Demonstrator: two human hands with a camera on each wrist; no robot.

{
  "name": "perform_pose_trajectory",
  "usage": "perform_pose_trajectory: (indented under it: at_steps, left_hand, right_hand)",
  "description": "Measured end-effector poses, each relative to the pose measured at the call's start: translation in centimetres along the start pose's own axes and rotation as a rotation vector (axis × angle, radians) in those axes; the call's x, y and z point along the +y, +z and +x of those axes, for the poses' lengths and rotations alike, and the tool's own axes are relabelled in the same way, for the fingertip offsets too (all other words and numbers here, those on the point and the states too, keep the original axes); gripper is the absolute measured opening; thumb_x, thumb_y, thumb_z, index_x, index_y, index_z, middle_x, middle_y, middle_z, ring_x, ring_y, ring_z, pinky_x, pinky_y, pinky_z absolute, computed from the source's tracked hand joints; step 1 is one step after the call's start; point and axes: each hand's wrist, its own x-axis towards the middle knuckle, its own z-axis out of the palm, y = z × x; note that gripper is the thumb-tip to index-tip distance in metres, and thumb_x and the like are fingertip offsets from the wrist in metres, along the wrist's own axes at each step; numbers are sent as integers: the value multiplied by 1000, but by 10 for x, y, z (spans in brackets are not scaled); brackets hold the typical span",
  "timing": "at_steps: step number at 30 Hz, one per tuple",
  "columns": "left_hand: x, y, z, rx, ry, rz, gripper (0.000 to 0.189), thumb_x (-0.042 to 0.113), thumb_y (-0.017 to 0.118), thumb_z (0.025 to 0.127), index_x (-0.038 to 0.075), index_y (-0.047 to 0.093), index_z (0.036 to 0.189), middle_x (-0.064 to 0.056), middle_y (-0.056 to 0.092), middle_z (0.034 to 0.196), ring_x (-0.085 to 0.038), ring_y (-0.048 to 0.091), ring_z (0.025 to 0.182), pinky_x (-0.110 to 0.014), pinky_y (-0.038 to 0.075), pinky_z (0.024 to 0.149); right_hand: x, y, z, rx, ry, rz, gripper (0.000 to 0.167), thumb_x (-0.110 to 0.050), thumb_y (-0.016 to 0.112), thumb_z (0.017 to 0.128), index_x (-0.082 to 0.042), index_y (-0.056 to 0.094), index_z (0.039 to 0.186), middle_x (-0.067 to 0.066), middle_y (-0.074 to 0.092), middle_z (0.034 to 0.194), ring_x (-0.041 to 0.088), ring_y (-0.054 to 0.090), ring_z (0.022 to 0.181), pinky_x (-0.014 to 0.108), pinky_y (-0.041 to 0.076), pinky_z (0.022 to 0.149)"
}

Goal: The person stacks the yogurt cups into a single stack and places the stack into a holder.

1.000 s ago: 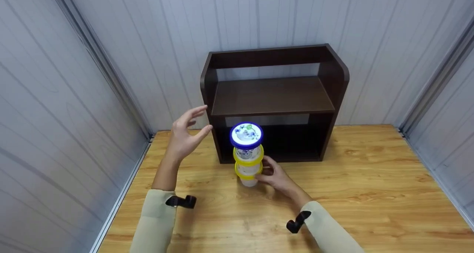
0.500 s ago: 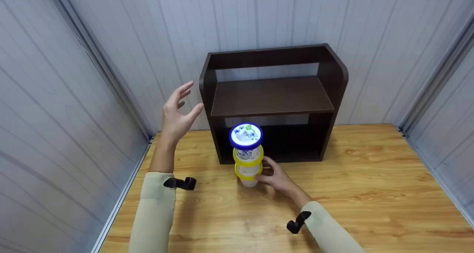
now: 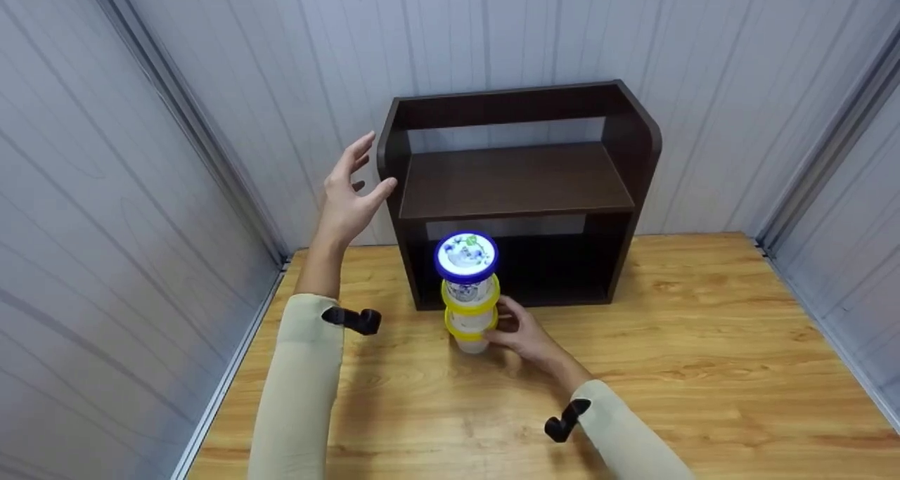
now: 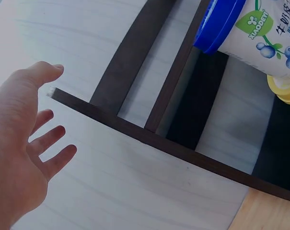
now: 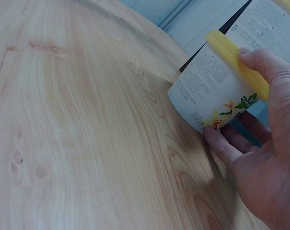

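Three white tubs stand stacked upright on the wooden table, in front of the shelf. The top tub (image 3: 466,256) has a blue lid and, in the left wrist view, blueberry pictures on its side. Below it are the middle tub (image 3: 470,303) and the bottom tub (image 5: 202,81), both yellow-lidded. My right hand (image 3: 522,334) holds the bottom tub from the right, thumb on its yellow lid and fingers curled along its side. My left hand (image 3: 350,199) is raised in the air beside the shelf's left side panel, fingers relaxed and thumb spread, holding nothing.
A dark brown two-level shelf (image 3: 520,181) stands at the back of the table (image 3: 703,353), its lower compartment behind the stack. Pale panel walls (image 3: 176,185) enclose the table on the left, back and right.
My left hand has risen, moving farther back along the shelf's left side, then slightly right. The right hand and the stack of tubs have stayed in place.
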Motion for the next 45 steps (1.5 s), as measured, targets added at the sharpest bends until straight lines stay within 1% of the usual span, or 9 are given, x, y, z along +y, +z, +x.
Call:
perform_pose_trajectory:
  at_steps: [5, 10, 13, 17, 20, 27, 31, 41, 45]
  left_hand:
    - [-5, 4, 5, -8, -7, 3, 74, 15, 77, 107, 13, 43, 173, -18, 44, 180, -47, 46, 164, -74, 45, 128]
    - [-8, 11, 10, -17, -2, -2, 72, 10, 74, 108, 14, 45, 173, -16, 44, 180, -48, 46, 163, -75, 47, 126]
    - [-11, 14, 11, -26, -14, -9, 68, 10, 73, 109, 17, 48, 172, -11, 45, 181, -44, 49, 163, -71, 51, 124]
    - [-15, 16, 10, -14, -21, -13, 64, 11, 72, 109, 21, 52, 170, -5, 47, 180, -40, 52, 161, -64, 58, 120]
    - [-18, 16, 8, -1, -16, -7, 63, 11, 72, 110, 22, 53, 169, -8, 50, 178, -39, 56, 158, -61, 60, 118]
    - [-21, 18, 6, -12, -32, -22, 64, 12, 72, 111, 24, 50, 170, -18, 62, 164, -39, 68, 143, -58, 61, 115]
    - [-21, 18, 5, -14, -35, -35, 64, 11, 71, 111, 23, 50, 170, -19, 64, 161, -39, 69, 142, -57, 62, 114]
    - [-21, 18, 5, -23, -48, -41, 63, 10, 70, 112, 25, 50, 170, -18, 63, 162, -40, 69, 143, -57, 64, 110]
    - [-22, 18, 6, -28, -53, -63, 63, 9, 69, 112, 24, 50, 170, -17, 62, 162, -39, 69, 142, -51, 66, 106]
  right_hand:
    - [0, -1, 0, -7, 6, 11, 76, -9, 79, 104, 0, 41, 169, 35, 50, 161, 53, 57, 151, 48, 59, 121]
    - [-1, -4, -2, -11, -2, 15, 77, -9, 80, 104, -1, 40, 169, 36, 48, 165, 53, 55, 153, 51, 58, 123]
    - [-1, -4, -3, -6, -14, 1, 78, -9, 82, 103, -1, 41, 169, 35, 50, 165, 53, 57, 152, 54, 55, 125]
    - [0, -2, -3, -3, -25, -8, 80, -10, 85, 100, -2, 42, 168, 33, 52, 165, 51, 57, 152, 58, 50, 129]
    - [0, -2, -4, 1, -22, 5, 79, -11, 87, 100, -3, 44, 166, 31, 51, 167, 50, 55, 154, 59, 49, 130]
    - [0, -1, -4, 6, -42, 12, 75, -9, 86, 100, -1, 46, 163, 30, 55, 166, 49, 57, 154, 57, 51, 129]
    - [1, 1, -4, 18, -42, 6, 75, -8, 87, 99, -1, 47, 162, 30, 57, 164, 47, 60, 151, 56, 52, 128]
    - [1, 3, -2, 44, -49, 9, 73, -5, 88, 97, -1, 50, 159, 30, 60, 161, 44, 64, 145, 53, 54, 125]
    - [2, 3, -3, 64, -61, -15, 72, -6, 87, 98, 0, 50, 159, 31, 61, 159, 44, 65, 143, 52, 55, 123]
